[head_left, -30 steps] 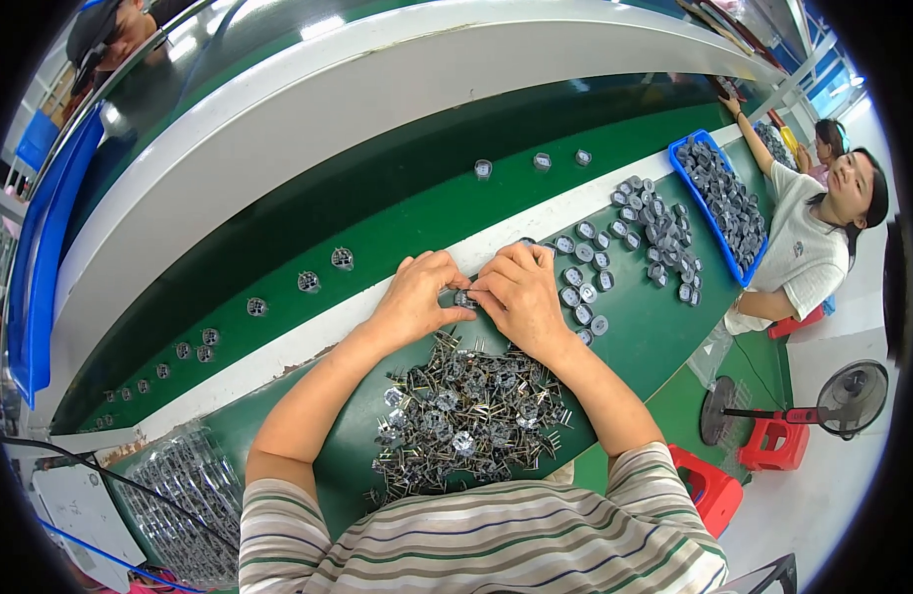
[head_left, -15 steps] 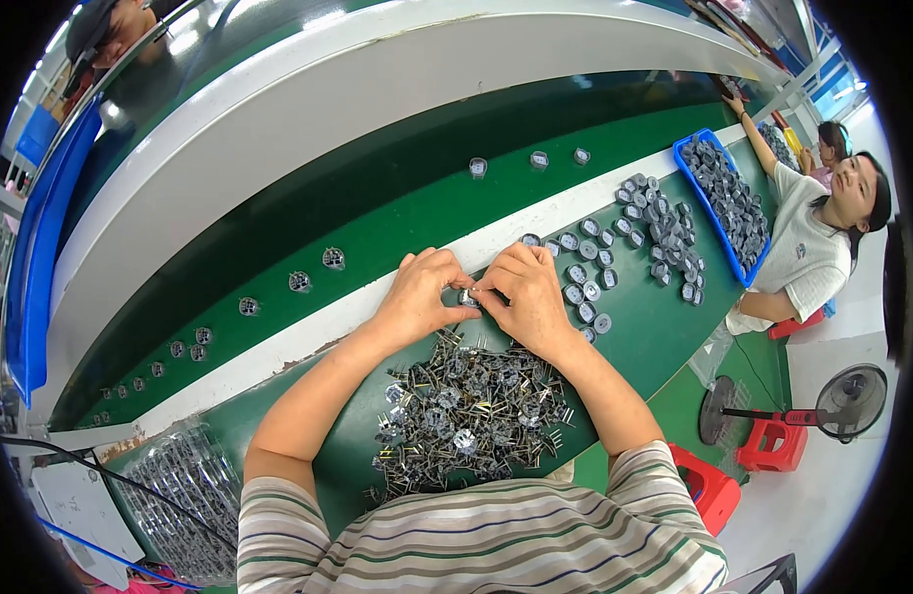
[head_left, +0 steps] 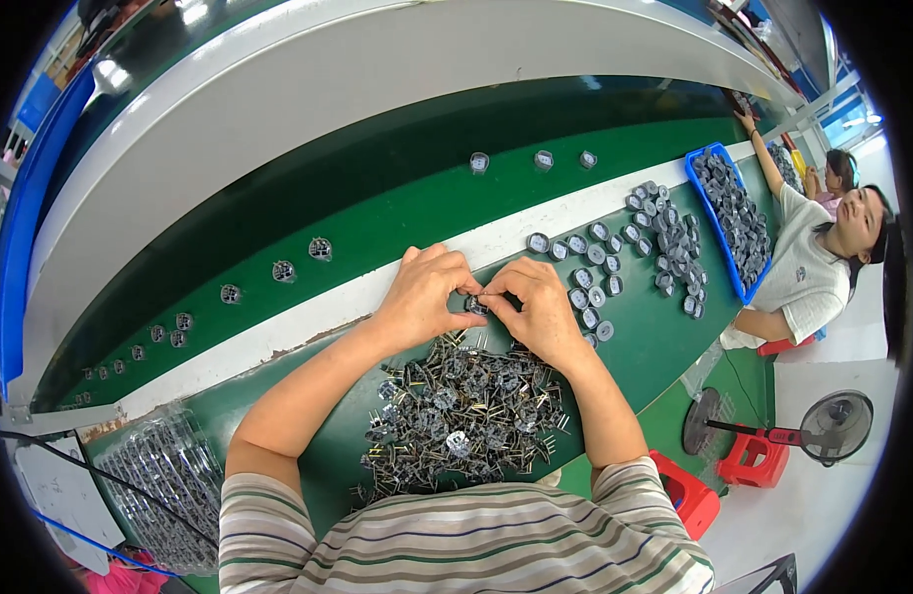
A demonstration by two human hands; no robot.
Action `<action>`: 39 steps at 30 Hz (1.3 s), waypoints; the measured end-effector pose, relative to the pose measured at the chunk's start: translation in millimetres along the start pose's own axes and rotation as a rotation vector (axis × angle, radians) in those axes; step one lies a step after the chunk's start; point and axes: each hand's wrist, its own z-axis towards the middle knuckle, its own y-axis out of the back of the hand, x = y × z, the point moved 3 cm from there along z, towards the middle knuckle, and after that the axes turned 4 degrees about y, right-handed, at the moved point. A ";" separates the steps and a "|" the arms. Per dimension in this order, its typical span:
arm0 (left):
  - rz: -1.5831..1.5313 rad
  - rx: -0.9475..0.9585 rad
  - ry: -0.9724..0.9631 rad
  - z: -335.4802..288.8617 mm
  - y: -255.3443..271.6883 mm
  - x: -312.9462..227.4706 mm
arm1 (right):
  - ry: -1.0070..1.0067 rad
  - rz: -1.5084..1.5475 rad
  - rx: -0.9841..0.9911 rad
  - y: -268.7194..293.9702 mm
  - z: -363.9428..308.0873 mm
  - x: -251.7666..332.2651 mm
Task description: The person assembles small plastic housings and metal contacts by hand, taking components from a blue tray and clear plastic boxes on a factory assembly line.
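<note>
Over the near edge of the white rail, my left hand [head_left: 427, 299] pinches a small dark round part [head_left: 476, 306] with bright metal bits. My right hand [head_left: 534, 305] meets it there, thumb and forefinger closed at the part's upper side. Whether a second small piece sits between those fingertips is hidden. Below my hands, close to my body, lies a loose heap of pronged plug inserts [head_left: 461, 416], dark with brass-coloured and silvery pins. To the right of my right hand, several round grey caps [head_left: 596, 254] are spread on the green table.
A blue tray [head_left: 692, 176] full of grey parts stands at the right, beside a seated co-worker [head_left: 803, 262]. Beyond the white rail [head_left: 362, 287], a green belt [head_left: 397, 213] carries spaced-out parts. Clear plastic trays [head_left: 164, 495] lie left; a fan [head_left: 835, 428] and red stools [head_left: 754, 460] stand right.
The view has shifted slightly. Both hands stay together, but the fingers have moved a little around the small part, and more of its dark round side shows.
</note>
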 end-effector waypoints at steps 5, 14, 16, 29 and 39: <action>-0.004 -0.023 -0.024 -2.1 -3.1 0.8 | 0.084 -0.054 -0.019 0.2 -0.5 12.2; 0.016 -0.027 -0.010 -3.4 -1.6 3.3 | 0.084 -0.095 -0.017 -6.0 0.1 15.8; 0.016 -0.034 -0.006 -1.2 -3.2 3.1 | 0.082 -0.098 -0.013 -8.3 -2.8 6.9; -0.058 -0.054 -0.041 0.6 -6.1 19.3 | 0.150 0.047 0.185 -4.9 -17.7 30.2; 0.282 -0.182 0.398 11.7 72.1 79.0 | -0.179 0.140 0.092 24.2 -21.6 6.2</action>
